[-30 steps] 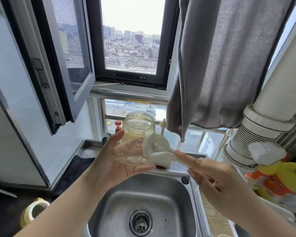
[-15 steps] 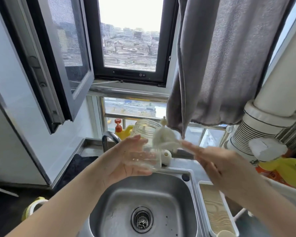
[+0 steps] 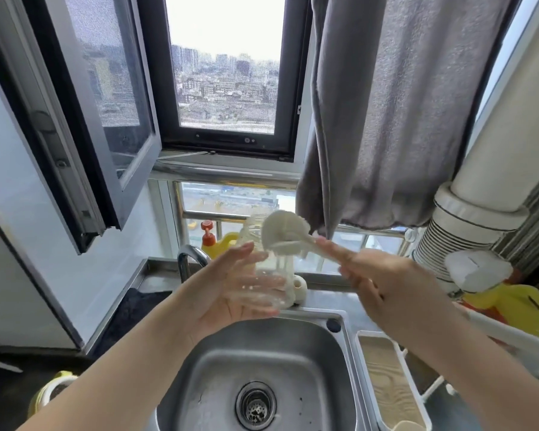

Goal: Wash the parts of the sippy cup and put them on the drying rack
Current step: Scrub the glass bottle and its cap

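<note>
Left hand (image 3: 231,293): we grip the clear cup (image 3: 269,272) over the sink (image 3: 324,362), mouth facing far. Right hand (image 3: 383,281), just right: clasps the brush (image 3: 285,233), head at the mouth.

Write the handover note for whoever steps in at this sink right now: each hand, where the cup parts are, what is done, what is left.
Left hand: grips the clear cup body, held up over the sink.
Right hand: grips the handle of the white bottle brush; the brush head is at the cup's mouth, outside it.
Other parts: a yellow-and-white handle piece sits on the counter at the lower left. The drying rack is to the right of the sink, with one pale item at its near end, cut off by the frame.
Done: cannot tell how far scrubbing has gone.
Left: finish brushing, rinse, rack the cup body, then wash the other parts.
</note>
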